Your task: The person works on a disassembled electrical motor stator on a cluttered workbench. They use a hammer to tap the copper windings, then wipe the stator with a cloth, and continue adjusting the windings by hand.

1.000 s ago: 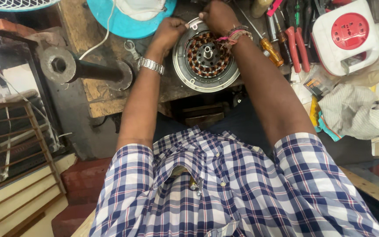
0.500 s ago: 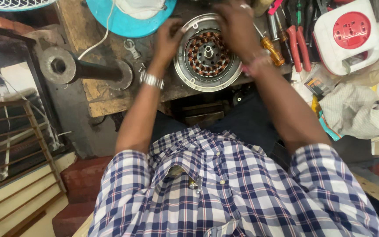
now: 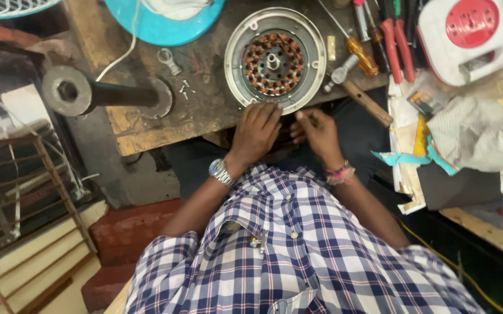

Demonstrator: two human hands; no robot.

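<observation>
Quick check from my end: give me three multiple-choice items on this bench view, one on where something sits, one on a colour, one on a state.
1. Where does the round motor stator lie?
A. On the wooden bench top, just beyond the hands
B. On the person's lap
C. On the floor by the metal rack

2. What colour is the round dish at the bench's far edge?
A. Red
B. Blue
C. Black

3. What is the left hand doing?
A. Holding a screwdriver
B. Resting in the lap
C. Fingertips at the stator's near rim, holding no tool

Answers: 1 A, the stator lies flat on the bench past the fingers. 2 B, the dish is plainly blue. 3 C, the fingers reach the rim; the right hand sits beside it, below the bench edge.
</observation>
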